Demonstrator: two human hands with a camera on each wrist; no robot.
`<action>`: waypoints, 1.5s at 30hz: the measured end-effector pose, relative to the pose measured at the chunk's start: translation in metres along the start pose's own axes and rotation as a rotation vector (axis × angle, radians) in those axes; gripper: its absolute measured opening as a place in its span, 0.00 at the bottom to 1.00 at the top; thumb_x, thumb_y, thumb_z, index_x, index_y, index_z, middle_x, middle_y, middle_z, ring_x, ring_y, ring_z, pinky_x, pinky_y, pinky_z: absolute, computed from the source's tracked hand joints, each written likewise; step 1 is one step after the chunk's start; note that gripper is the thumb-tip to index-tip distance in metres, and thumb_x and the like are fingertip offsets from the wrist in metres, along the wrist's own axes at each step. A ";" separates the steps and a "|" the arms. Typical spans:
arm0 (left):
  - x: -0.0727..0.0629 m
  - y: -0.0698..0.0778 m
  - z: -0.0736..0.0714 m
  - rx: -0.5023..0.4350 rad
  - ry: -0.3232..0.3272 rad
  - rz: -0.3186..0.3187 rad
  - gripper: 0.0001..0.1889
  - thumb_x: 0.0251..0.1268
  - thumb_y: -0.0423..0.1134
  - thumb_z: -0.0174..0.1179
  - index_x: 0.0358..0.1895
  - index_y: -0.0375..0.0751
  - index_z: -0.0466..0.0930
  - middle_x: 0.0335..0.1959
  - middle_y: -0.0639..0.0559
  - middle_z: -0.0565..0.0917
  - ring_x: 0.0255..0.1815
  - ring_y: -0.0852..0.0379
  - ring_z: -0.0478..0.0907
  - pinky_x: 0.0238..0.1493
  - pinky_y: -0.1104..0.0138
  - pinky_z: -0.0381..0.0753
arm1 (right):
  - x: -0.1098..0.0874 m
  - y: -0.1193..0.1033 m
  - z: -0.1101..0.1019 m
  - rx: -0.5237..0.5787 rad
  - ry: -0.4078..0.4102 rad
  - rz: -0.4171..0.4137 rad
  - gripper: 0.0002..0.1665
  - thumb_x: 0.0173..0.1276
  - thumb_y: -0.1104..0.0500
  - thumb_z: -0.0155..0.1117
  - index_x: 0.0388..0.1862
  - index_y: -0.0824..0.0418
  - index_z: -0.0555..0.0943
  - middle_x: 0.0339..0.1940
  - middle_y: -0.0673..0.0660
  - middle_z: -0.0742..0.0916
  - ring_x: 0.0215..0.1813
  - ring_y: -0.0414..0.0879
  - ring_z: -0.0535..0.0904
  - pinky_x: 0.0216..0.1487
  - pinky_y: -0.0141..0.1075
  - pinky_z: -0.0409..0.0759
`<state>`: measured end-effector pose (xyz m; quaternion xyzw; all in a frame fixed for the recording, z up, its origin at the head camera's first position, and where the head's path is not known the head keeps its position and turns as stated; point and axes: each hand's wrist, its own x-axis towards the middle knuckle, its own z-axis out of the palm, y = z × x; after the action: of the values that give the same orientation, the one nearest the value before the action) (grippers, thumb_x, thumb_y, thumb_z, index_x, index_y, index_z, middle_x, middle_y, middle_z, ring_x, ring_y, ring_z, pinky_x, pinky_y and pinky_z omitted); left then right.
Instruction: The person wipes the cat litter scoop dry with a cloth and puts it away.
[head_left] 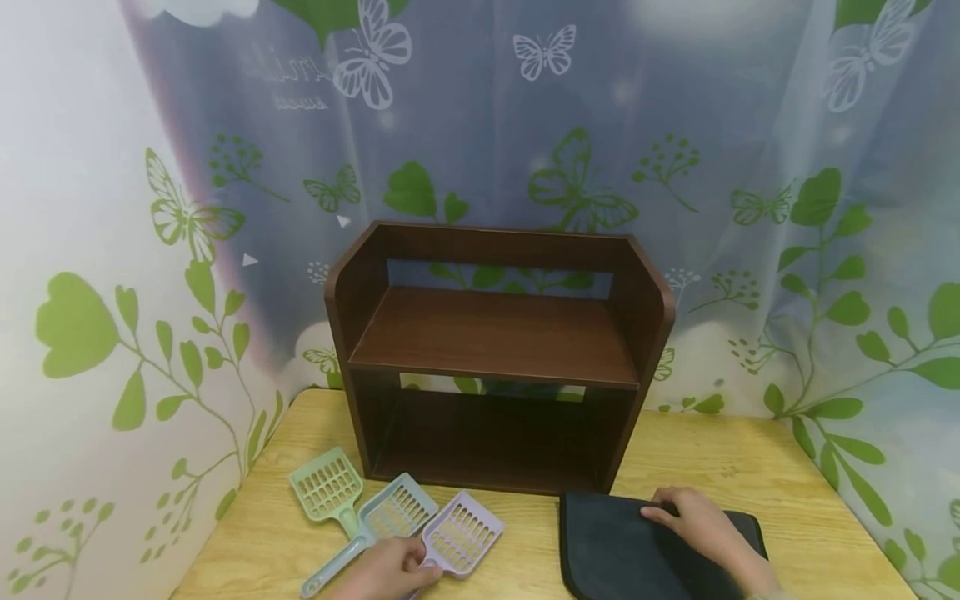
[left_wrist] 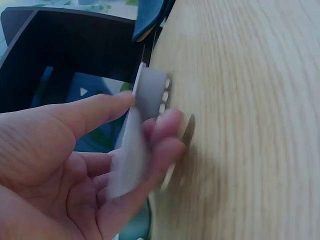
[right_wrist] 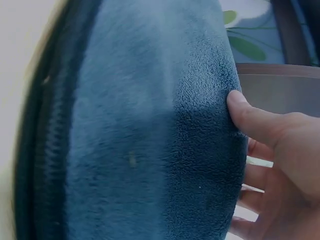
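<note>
At the lower middle of the head view, my left hand grips a purple slotted litter scoop by its handle near the head. In the left wrist view, the scoop is seen edge-on, low over the table, with thumb and fingers around it. A blue litter scoop and a green one overlap just left of it. My right hand pinches the far edge of a dark flat case with rounded corners. Close up, its plush fabric lies under my thumb, with the other fingers behind.
A dark brown two-tier wooden shelf stands behind the scoops and the case. Its front bottom edge is close to the scoop heads. The light wooden table is bordered by a leaf-and-butterfly printed curtain at the back and sides.
</note>
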<state>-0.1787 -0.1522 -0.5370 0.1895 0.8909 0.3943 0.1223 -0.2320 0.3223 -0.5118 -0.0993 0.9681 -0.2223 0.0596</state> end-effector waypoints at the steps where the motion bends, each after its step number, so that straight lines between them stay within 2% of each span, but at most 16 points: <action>1: 0.000 0.000 0.001 -0.007 0.001 -0.005 0.14 0.66 0.49 0.67 0.26 0.46 0.78 0.18 0.61 0.73 0.18 0.65 0.66 0.20 0.70 0.65 | -0.002 0.000 -0.003 0.025 -0.005 -0.005 0.12 0.70 0.45 0.67 0.35 0.52 0.83 0.30 0.46 0.83 0.30 0.40 0.76 0.34 0.39 0.75; 3: 0.000 0.000 0.002 -0.024 0.001 -0.022 0.15 0.67 0.49 0.65 0.26 0.47 0.77 0.17 0.61 0.71 0.17 0.65 0.65 0.19 0.70 0.64 | -0.008 -0.001 -0.009 0.086 -0.016 -0.009 0.14 0.72 0.44 0.64 0.35 0.52 0.82 0.30 0.45 0.83 0.30 0.40 0.77 0.34 0.38 0.73; 9: 0.002 0.001 0.005 -0.109 -0.002 -0.023 0.10 0.73 0.46 0.60 0.36 0.44 0.82 0.17 0.60 0.73 0.16 0.65 0.66 0.19 0.69 0.65 | -0.024 -0.004 -0.029 0.227 0.014 0.009 0.18 0.76 0.42 0.59 0.38 0.54 0.83 0.33 0.48 0.84 0.34 0.38 0.78 0.36 0.36 0.75; 13: 0.004 0.000 0.004 -0.095 0.036 -0.009 0.13 0.73 0.45 0.59 0.44 0.37 0.84 0.23 0.57 0.76 0.23 0.63 0.70 0.26 0.66 0.72 | -0.034 -0.009 -0.040 0.331 0.045 -0.013 0.17 0.78 0.46 0.57 0.41 0.58 0.83 0.34 0.52 0.84 0.33 0.39 0.77 0.35 0.34 0.74; 16: 0.005 0.001 0.003 -0.095 0.058 -0.007 0.15 0.72 0.45 0.60 0.46 0.34 0.84 0.26 0.55 0.77 0.27 0.61 0.70 0.29 0.64 0.73 | -0.042 -0.014 -0.048 0.407 0.081 0.008 0.18 0.80 0.48 0.56 0.44 0.61 0.83 0.37 0.54 0.85 0.35 0.40 0.79 0.37 0.35 0.77; 18: 0.006 0.003 0.001 -0.138 0.057 -0.006 0.16 0.72 0.44 0.60 0.46 0.32 0.84 0.26 0.54 0.76 0.27 0.61 0.70 0.28 0.65 0.72 | -0.047 -0.018 -0.052 0.435 0.125 0.045 0.19 0.80 0.47 0.56 0.48 0.62 0.83 0.40 0.54 0.85 0.38 0.40 0.80 0.39 0.35 0.78; 20: 0.008 0.003 0.001 -0.219 0.054 0.009 0.16 0.72 0.43 0.59 0.45 0.30 0.83 0.23 0.57 0.74 0.23 0.63 0.68 0.23 0.69 0.68 | -0.051 -0.022 -0.056 0.468 0.171 0.085 0.21 0.80 0.46 0.55 0.51 0.63 0.82 0.43 0.54 0.85 0.40 0.40 0.80 0.41 0.36 0.78; 22: 0.012 0.001 0.001 -0.284 0.060 0.061 0.15 0.73 0.40 0.58 0.43 0.27 0.82 0.21 0.61 0.72 0.20 0.67 0.66 0.20 0.72 0.65 | -0.054 -0.024 -0.058 0.488 0.237 0.112 0.22 0.80 0.46 0.55 0.53 0.64 0.81 0.43 0.51 0.85 0.41 0.39 0.79 0.41 0.34 0.78; 25: 0.018 -0.001 -0.001 -0.376 0.067 0.101 0.17 0.74 0.39 0.56 0.45 0.22 0.80 0.19 0.63 0.70 0.18 0.70 0.63 0.18 0.75 0.62 | -0.058 -0.027 -0.059 0.535 0.336 0.113 0.22 0.81 0.48 0.55 0.54 0.67 0.80 0.41 0.45 0.86 0.41 0.35 0.80 0.41 0.31 0.78; 27: 0.023 0.001 -0.003 -0.401 0.072 0.090 0.17 0.75 0.39 0.56 0.46 0.21 0.79 0.19 0.63 0.69 0.17 0.70 0.62 0.18 0.76 0.61 | -0.060 -0.027 -0.058 0.563 0.392 0.101 0.22 0.81 0.50 0.55 0.55 0.69 0.79 0.41 0.38 0.85 0.42 0.31 0.80 0.42 0.27 0.78; 31: 0.027 0.010 -0.009 -0.456 0.081 0.003 0.18 0.75 0.39 0.56 0.48 0.21 0.78 0.19 0.59 0.69 0.16 0.68 0.60 0.19 0.76 0.59 | -0.060 -0.029 -0.057 0.635 0.438 0.087 0.25 0.80 0.51 0.57 0.62 0.70 0.75 0.44 0.29 0.82 0.47 0.22 0.77 0.46 0.20 0.76; 34: 0.029 0.018 -0.013 -0.517 0.073 -0.057 0.17 0.75 0.38 0.56 0.48 0.21 0.76 0.20 0.57 0.69 0.16 0.66 0.58 0.18 0.75 0.58 | -0.059 -0.030 -0.056 0.659 0.454 0.081 0.26 0.79 0.53 0.59 0.65 0.70 0.73 0.46 0.27 0.80 0.50 0.19 0.76 0.48 0.17 0.75; 37: 0.031 0.023 -0.017 -0.568 0.058 -0.079 0.17 0.76 0.38 0.55 0.48 0.21 0.75 0.20 0.57 0.69 0.16 0.65 0.56 0.17 0.74 0.56 | -0.058 -0.032 -0.053 0.666 0.501 0.081 0.24 0.78 0.55 0.61 0.64 0.70 0.75 0.46 0.29 0.82 0.49 0.23 0.78 0.47 0.18 0.76; 41: 0.035 0.028 -0.021 -0.591 0.028 -0.052 0.15 0.77 0.37 0.54 0.48 0.22 0.75 0.20 0.57 0.68 0.15 0.66 0.56 0.17 0.74 0.56 | -0.058 -0.036 -0.049 0.623 0.605 0.092 0.22 0.75 0.56 0.64 0.61 0.68 0.79 0.43 0.30 0.83 0.46 0.25 0.80 0.45 0.19 0.77; 43: 0.036 0.031 -0.023 -0.587 0.013 -0.029 0.14 0.77 0.36 0.54 0.46 0.22 0.75 0.20 0.57 0.68 0.15 0.66 0.56 0.17 0.75 0.56 | -0.057 -0.039 -0.046 0.573 0.678 0.090 0.19 0.74 0.57 0.66 0.58 0.68 0.81 0.45 0.31 0.81 0.47 0.24 0.77 0.46 0.17 0.76; 45: 0.038 0.034 -0.024 -0.584 0.005 -0.026 0.12 0.77 0.36 0.54 0.43 0.25 0.75 0.19 0.57 0.68 0.15 0.66 0.56 0.17 0.75 0.56 | -0.056 -0.042 -0.044 0.515 0.751 0.073 0.15 0.72 0.59 0.67 0.53 0.67 0.83 0.49 0.36 0.80 0.50 0.24 0.74 0.48 0.16 0.73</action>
<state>-0.2134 -0.1307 -0.4978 0.1337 0.7423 0.6329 0.1748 -0.1775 0.3159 -0.4497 0.0405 0.8387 -0.4741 -0.2650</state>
